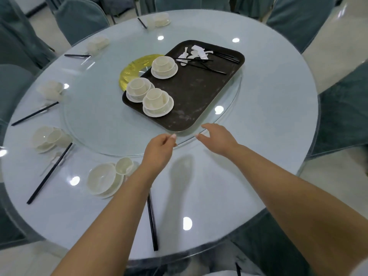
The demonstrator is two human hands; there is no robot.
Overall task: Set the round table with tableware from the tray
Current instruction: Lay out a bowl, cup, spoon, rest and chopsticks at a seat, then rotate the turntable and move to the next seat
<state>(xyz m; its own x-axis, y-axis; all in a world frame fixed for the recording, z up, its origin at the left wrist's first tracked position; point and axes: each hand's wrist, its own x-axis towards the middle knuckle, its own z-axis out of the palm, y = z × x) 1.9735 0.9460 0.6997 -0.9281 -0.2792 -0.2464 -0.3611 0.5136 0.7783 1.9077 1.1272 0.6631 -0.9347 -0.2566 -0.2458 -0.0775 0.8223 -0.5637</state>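
A dark tray [195, 96] lies on the glass turntable [95, 124] of the round table [209, 196]. On it stand three stacks of white bowls and saucers [164, 66] [138, 89] [157, 102]; white spoons [197, 53] and black chopsticks [211, 69] lie at its far end. My left hand [159, 150] is at the turntable's near rim, thumb on top and fingers curled at the edge. My right hand [217, 139] hovers beside it with relaxed fingers, just short of the tray's near corner, holding nothing.
Several place settings with bowls [107, 178] [49, 138] [50, 89] [97, 44] [159, 19] and chopsticks [152, 222] [49, 173] ring the table's left side. A gold ring [133, 69] marks the turntable's centre. Teal-covered chairs [81, 18] [342, 110] surround the table.
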